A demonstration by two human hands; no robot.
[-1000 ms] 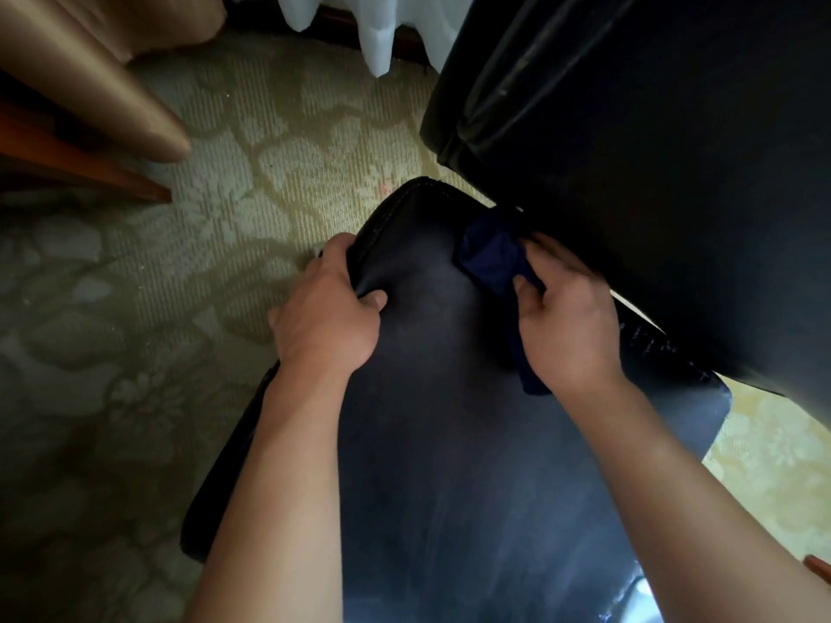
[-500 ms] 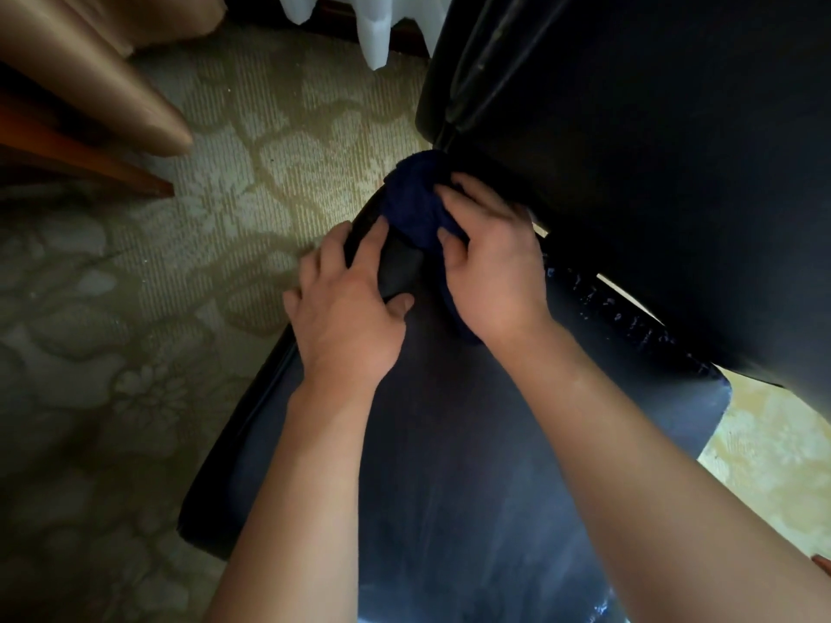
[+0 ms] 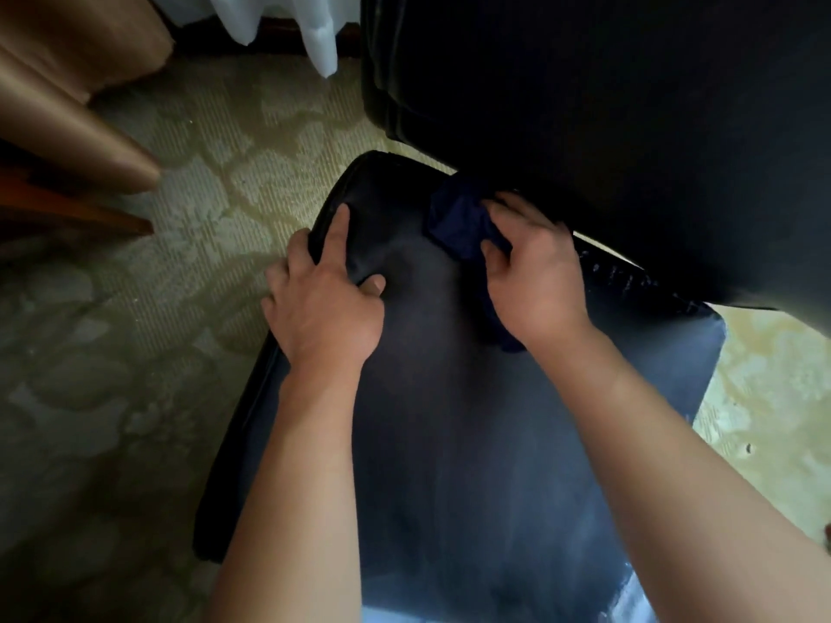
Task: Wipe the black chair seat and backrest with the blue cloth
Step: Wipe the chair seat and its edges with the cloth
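The black chair seat (image 3: 472, 420) fills the lower middle of the view, and its black backrest (image 3: 607, 105) rises at the upper right. My right hand (image 3: 535, 272) presses a bunched dark blue cloth (image 3: 463, 218) onto the back of the seat, just under the backrest's lower edge. Part of the cloth hangs out under my wrist. My left hand (image 3: 328, 299) grips the seat's left rear edge, thumb and forefinger on top and the other fingers curled over the side.
Patterned pale green carpet (image 3: 157, 308) lies to the left and at the far right. Tan drapes (image 3: 67, 96) and a wooden furniture edge (image 3: 90, 218) stand at the upper left. White fabric (image 3: 314, 33) hangs at the top.
My right hand has slid the cloth from the seat's back-left corner rightward along the rear of the seat. My left hand stays on the left edge, its forefinger now stretched forward.
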